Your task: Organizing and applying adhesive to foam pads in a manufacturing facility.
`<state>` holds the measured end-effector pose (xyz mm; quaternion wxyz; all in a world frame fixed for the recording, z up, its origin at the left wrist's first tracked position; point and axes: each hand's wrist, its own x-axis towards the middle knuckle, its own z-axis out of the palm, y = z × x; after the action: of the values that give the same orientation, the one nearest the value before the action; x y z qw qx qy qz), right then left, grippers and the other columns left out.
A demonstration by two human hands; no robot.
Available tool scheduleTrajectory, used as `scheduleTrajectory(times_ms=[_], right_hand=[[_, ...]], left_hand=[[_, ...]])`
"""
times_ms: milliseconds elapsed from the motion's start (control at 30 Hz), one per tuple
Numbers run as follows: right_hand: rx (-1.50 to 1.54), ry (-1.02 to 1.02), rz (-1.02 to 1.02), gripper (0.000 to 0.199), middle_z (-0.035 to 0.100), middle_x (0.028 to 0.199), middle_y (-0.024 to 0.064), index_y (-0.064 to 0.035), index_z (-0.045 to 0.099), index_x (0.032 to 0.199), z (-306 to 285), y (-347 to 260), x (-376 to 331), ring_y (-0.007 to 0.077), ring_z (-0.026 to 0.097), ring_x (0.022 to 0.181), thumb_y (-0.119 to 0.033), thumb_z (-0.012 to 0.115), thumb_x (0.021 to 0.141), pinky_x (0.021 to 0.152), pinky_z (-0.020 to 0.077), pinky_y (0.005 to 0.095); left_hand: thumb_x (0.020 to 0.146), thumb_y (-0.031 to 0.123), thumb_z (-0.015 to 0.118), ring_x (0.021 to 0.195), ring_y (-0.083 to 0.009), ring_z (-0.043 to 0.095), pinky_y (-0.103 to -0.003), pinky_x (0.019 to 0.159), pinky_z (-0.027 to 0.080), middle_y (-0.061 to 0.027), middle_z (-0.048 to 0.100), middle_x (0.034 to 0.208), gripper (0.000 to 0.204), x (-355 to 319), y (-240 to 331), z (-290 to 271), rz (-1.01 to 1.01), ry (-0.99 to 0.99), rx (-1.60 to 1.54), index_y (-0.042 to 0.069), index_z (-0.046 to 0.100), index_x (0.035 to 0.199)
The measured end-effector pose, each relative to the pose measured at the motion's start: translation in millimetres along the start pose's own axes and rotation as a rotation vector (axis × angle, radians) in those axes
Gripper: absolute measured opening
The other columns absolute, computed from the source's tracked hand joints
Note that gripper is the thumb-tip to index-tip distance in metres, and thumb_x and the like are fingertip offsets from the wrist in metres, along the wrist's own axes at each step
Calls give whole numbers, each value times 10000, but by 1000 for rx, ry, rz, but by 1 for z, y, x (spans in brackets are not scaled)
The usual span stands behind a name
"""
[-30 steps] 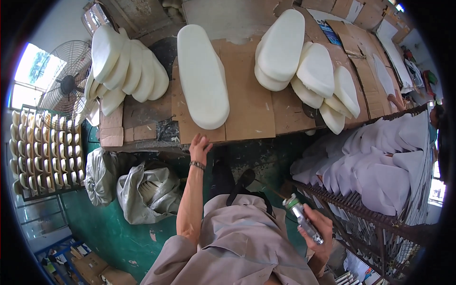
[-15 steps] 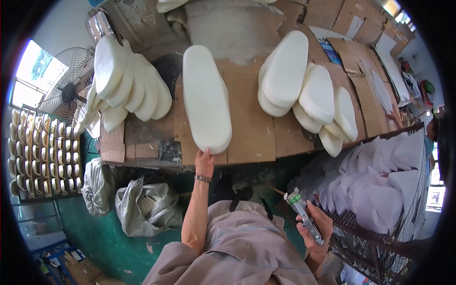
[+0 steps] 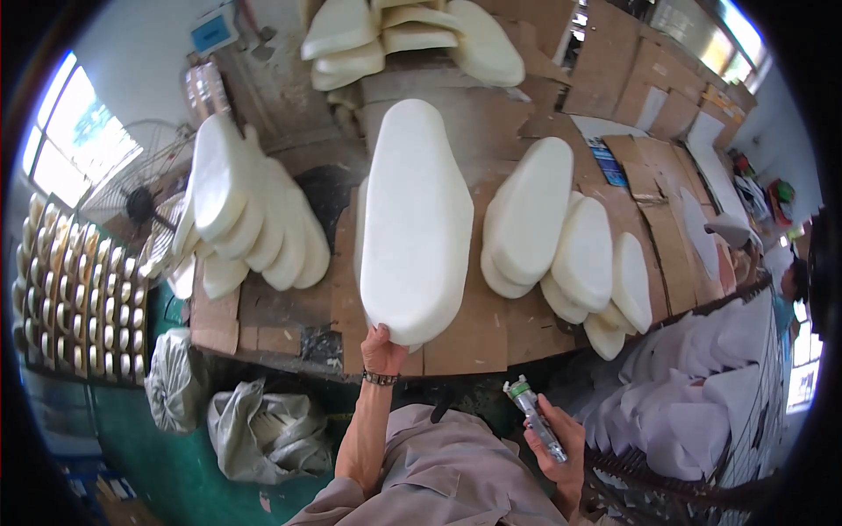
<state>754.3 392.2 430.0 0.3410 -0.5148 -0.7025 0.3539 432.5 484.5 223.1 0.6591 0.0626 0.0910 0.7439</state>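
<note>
A long cream-white foam pad (image 3: 417, 219), wider at its near end, is tilted up over the middle of the cardboard-covered table. My left hand (image 3: 382, 351) is closed on its near left corner, thumb against the edge. A sliver of another pale pad shows beneath it, mostly hidden. In my right hand (image 3: 559, 438), low at the right and off the table, is a silver metal hand tool (image 3: 537, 422) with a green band near its far end. The fingers wrap its body; its exact kind is unclear.
Overlapping foam pads lean in a row at left (image 3: 263, 219), with more pads at right (image 3: 531, 210) and at the back (image 3: 412, 35). Cardboard (image 3: 465, 355) covers the table. Grey sacks (image 3: 272, 430) stand below its left front. A rack of pale sheets (image 3: 675, 421) is at right, a fan (image 3: 140, 206) at left.
The middle pad has risen toward me, my left hand gripping its near end. My right hand with the tool has come in a little toward the left. The view has tipped up.
</note>
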Motion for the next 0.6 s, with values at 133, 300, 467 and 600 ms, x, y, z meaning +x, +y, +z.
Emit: scheduleTrajectory(times_ms=[133,300,467,600], right_hand=[[-18,42,-4,557,672,922,178,45,584,1315,-1,-6,8,266,666,769,29,731,778,704,513,311],[36,140,77,558,671,968,193,38,581,1326,3,-2,-2,273,663,788,11,736,791,728,509,316],[21,162,126,654,667,980,186,-1,556,1381,9,-1,-13,273,665,803,80,720,754,738,516,302],[12,193,191,607,672,959,184,11,584,1343,17,2,-20,266,668,803,56,730,755,740,516,301]], left_hand=[[846,88,751,1291,-302,549,-495,1117,433,-119,540,1422,735,44,-23,24,-99,-42,15,41,378,1477],[897,92,670,1351,-284,486,-494,1176,355,-99,540,1425,625,123,-93,40,-236,-129,124,15,402,1456],[935,94,677,1282,-256,547,-448,1081,474,-109,559,1383,580,185,-172,66,-401,-172,329,13,405,1441],[948,138,689,1171,-241,620,-400,964,561,-110,599,1302,498,179,-186,64,-456,-14,506,3,458,1369]])
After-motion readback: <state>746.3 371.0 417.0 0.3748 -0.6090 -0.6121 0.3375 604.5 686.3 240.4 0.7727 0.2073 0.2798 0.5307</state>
